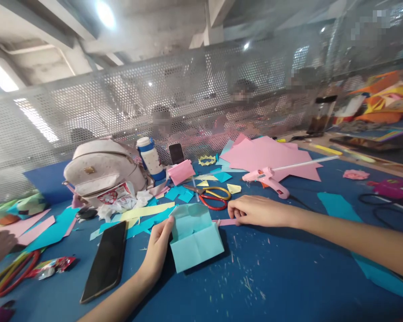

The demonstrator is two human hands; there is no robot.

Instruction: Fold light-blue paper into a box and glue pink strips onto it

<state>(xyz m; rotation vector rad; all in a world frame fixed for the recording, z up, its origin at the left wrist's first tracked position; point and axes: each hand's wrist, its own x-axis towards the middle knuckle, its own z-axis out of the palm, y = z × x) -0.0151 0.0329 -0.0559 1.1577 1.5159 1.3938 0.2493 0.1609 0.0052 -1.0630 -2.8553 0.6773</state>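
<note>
My left hand [159, 243] grips the left edge of a light blue folded paper pouch [198, 249], thumb on its near face. The pouch is tilted up off the table. My right hand [251, 210] is closed, its fingertips pinching a narrow pink paper strip [227, 222]. The strip runs left toward the pouch's right edge; whether it is joined there I cannot tell. Behind the pouch lie scissors [218, 197] with red and yellow handles. Beyond my right hand rests a pink glue gun [270, 181] with a long clear glue stick in it.
A phone [106, 259] lies left of my left hand. At the back stand a pale backpack [104, 165] and a white-and-blue bottle [151, 161]. Pink paper sheets [271, 154] and blue scraps [179, 193] are spread around. Another person's hand [0, 246] is at far left.
</note>
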